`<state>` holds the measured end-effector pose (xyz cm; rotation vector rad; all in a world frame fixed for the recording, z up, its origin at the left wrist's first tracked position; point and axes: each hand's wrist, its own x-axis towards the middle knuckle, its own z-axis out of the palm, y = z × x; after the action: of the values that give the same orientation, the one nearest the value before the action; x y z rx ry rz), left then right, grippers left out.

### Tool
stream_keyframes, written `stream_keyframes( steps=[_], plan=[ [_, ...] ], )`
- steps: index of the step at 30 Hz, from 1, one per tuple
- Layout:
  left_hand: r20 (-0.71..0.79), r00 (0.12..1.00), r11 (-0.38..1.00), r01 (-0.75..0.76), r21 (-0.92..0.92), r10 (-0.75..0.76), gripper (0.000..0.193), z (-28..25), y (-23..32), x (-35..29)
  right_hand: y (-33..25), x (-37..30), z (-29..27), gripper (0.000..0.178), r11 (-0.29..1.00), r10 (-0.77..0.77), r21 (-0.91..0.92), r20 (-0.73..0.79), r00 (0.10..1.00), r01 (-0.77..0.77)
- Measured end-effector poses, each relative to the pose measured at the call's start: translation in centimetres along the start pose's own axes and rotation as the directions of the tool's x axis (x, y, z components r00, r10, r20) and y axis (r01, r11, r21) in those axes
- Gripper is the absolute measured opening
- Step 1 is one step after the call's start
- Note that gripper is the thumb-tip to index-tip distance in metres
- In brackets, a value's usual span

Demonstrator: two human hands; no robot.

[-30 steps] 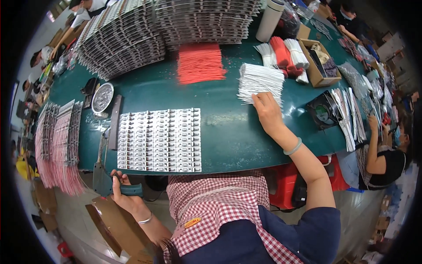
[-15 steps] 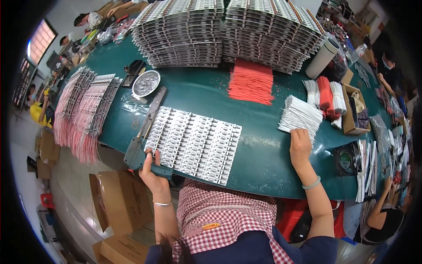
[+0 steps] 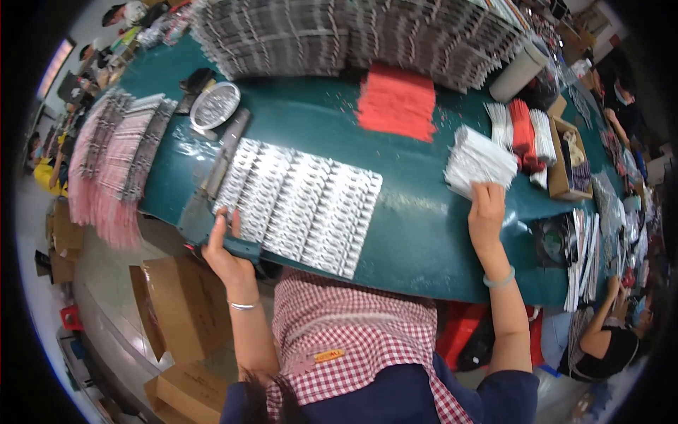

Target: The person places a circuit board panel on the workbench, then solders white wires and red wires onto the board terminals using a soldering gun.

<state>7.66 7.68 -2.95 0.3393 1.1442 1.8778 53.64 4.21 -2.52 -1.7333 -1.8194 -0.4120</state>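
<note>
My left hand (image 3: 229, 258) is closed round the handle of a green pistol-shaped soldering gun (image 3: 196, 218), at the left near corner of a white panel (image 3: 300, 205). Rows of small metallic parts cover this panel, which lies flat by the table's near edge. On the right, my right hand (image 3: 487, 212) pinches at the near ends of a pile of white wires (image 3: 480, 159). Its fingertips are pressed together, and motion blur hides how many wires they hold. A pile of red wires (image 3: 397, 102) lies farther back in the middle.
Tall stacks of panels (image 3: 275, 42) stand at the back. Wired panels (image 3: 116, 152) lean at the left, near a metal bowl (image 3: 215, 107). To the right are a flask (image 3: 519, 71), wire bundles (image 3: 521, 134), a cardboard box (image 3: 561, 180) and a small fan (image 3: 552, 242). Co-workers sit beyond.
The whole view has shifted, so the table appears higher and slightly left, and blurred. My right fingers remain at the near edge of the white wires. My left hand keeps the soldering gun.
</note>
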Motion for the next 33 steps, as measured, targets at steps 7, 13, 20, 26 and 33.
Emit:
stream_keyframes(
  steps=[7,13,20,26,33],
  plan=[
    [0.114,0.993,0.996,-0.035,0.083,0.025,0.032,0.3,1.5,-1.4,-1.4,4.0,-3.5,0.016,0.996,-0.053,0.07,-0.022,0.998,0.054],
    [0.24,0.97,0.984,-0.075,0.163,0.034,0.043,1.0,2.6,-4.9,-7.3,8.5,-6.7,0.015,0.885,-0.375,-0.11,0.408,0.833,0.452],
    [0.378,0.926,0.978,-0.094,0.185,0.018,0.055,2.2,2.9,-8.9,-11.7,8.2,-0.5,0.005,0.672,-0.417,-0.213,0.684,0.599,0.71],
    [0.379,0.925,0.956,-0.095,0.277,-0.018,0.053,3.2,2.6,-10.1,-9.5,8.2,0.1,0.009,0.788,-0.481,-0.088,0.531,0.698,0.609],
    [0.372,0.913,0.929,0.021,0.369,-0.168,0.052,6.3,1.4,-10.8,-9.2,4.5,3.4,0.028,0.909,-0.29,0.355,0.161,0.944,0.219]
  ],
)
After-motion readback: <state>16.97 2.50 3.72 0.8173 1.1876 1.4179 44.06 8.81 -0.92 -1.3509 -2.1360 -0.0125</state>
